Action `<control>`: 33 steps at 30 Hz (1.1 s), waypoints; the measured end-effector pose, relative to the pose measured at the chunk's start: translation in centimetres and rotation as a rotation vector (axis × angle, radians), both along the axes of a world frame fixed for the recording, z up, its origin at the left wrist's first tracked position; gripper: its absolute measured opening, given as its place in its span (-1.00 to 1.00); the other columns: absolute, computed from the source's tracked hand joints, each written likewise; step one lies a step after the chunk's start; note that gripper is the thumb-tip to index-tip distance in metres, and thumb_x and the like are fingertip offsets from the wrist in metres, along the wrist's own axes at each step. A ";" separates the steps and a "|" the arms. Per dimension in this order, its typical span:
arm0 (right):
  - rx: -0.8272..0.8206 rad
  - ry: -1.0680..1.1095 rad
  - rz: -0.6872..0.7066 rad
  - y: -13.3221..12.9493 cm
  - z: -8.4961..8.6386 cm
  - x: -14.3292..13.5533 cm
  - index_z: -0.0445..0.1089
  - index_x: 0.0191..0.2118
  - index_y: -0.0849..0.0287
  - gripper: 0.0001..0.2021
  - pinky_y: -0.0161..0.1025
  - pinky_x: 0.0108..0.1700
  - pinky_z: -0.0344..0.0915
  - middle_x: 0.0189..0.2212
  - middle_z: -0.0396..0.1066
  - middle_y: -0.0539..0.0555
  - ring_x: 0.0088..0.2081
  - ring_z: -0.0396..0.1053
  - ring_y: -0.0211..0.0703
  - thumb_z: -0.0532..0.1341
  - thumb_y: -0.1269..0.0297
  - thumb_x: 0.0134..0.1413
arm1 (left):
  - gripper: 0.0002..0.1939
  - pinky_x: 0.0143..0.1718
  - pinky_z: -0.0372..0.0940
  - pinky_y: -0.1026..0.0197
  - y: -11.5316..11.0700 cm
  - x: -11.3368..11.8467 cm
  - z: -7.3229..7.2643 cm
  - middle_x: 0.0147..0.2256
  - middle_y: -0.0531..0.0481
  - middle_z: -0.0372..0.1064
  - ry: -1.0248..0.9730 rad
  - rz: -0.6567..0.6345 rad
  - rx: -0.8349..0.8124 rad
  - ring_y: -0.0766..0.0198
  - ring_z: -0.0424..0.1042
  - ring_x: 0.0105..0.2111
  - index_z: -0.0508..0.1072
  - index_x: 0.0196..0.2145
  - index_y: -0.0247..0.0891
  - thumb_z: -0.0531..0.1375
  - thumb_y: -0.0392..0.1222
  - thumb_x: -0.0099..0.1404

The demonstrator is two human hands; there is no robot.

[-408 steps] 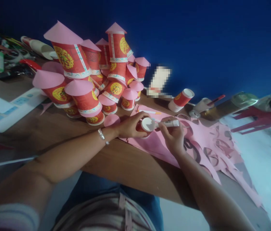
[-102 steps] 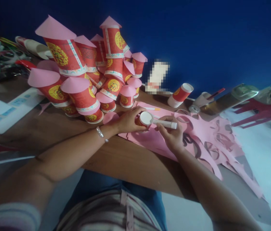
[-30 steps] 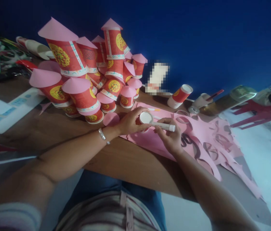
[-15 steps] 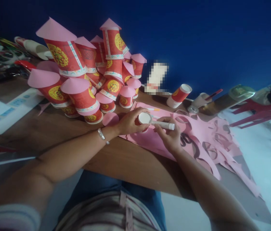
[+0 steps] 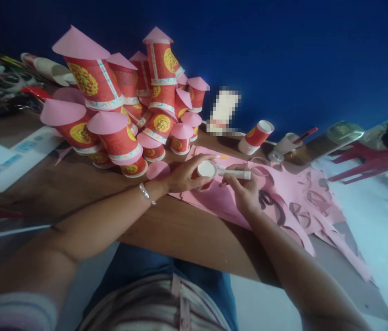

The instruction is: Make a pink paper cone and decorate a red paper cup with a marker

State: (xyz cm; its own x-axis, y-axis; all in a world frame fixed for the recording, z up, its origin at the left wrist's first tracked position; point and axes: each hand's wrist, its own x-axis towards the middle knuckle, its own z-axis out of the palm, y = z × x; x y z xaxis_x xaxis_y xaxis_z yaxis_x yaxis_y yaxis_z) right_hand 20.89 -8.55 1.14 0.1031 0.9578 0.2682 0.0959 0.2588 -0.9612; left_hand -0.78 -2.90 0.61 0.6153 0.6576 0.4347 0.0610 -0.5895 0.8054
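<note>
My left hand [image 5: 184, 176] is wrapped round the side of a small red paper cup [image 5: 206, 169]. The cup's round white end faces up, and fingers cover much of its wall. Just to the right, my right hand [image 5: 244, 188] pinches a slim white tube [image 5: 237, 174], shaped like a glue stick. It lies almost level, its narrow tip close to the cup's rim; whether the two touch I cannot tell. Beneath both hands is a pink paper sheet [image 5: 210, 202]. A pink paper disc [image 5: 158, 170] rests on the table by my left wrist.
Several red cups with pink cone tops [image 5: 114, 135] are stacked at the left and back. Behind my hands stand a red and white cup [image 5: 259, 134] and a tape roll [image 5: 276, 156]. Cut pink scraps [image 5: 314, 202] cover the right side. A power strip [image 5: 11, 161] lies left.
The white tube has shifted slightly right, its tip drawing back a little from the cup's rim. My left hand keeps its hold on the cup, and the stacked cups have stayed put.
</note>
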 end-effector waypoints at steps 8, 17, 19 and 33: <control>-0.017 0.017 0.021 0.2 -0.1 0.1 0.41 -0.26 0.12 -0.72 -0.21 -0.43 0.46 -0.52 0.49 -0.08 -0.54 0.47 -0.21 0.43 0.08 0.07 | -0.23 0.32 0.29 -0.22 0.2 0.1 -0.1 0.24 -0.27 0.36 -0.014 0.015 -0.007 -0.10 0.38 0.26 0.33 0.28 -0.14 0.46 0.02 0.19; -0.004 0.026 0.011 0.0 -0.1 0.1 0.41 -0.24 0.13 -0.71 -0.21 -0.43 0.47 -0.49 0.50 -0.07 -0.54 0.47 -0.21 0.44 0.09 0.08 | -0.23 0.23 0.35 -0.18 0.4 0.5 -0.8 0.13 -0.23 0.39 -0.030 0.122 -0.002 -0.07 0.43 0.16 0.36 0.15 -0.18 0.53 0.02 0.06; -0.005 0.025 0.014 0.0 -0.1 0.1 0.41 -0.24 0.12 -0.71 -0.21 -0.43 0.47 -0.48 0.50 -0.07 -0.54 0.47 -0.21 0.44 0.08 0.08 | -0.22 0.22 0.35 -0.15 0.4 0.5 -0.8 0.12 -0.23 0.39 -0.034 0.125 -0.009 -0.06 0.43 0.15 0.35 0.13 -0.18 0.54 0.04 0.04; 0.005 0.093 0.045 0.0 -0.3 0.3 0.45 -0.23 0.13 -0.71 -0.23 -0.40 0.45 -0.50 0.50 -0.08 -0.52 0.48 -0.23 0.47 0.09 0.10 | -0.37 0.11 0.42 -0.03 -0.2 0.6 -0.3 0.04 -0.17 0.44 -0.080 0.073 -0.102 0.06 0.51 0.03 0.29 0.07 -0.20 0.46 -0.18 0.11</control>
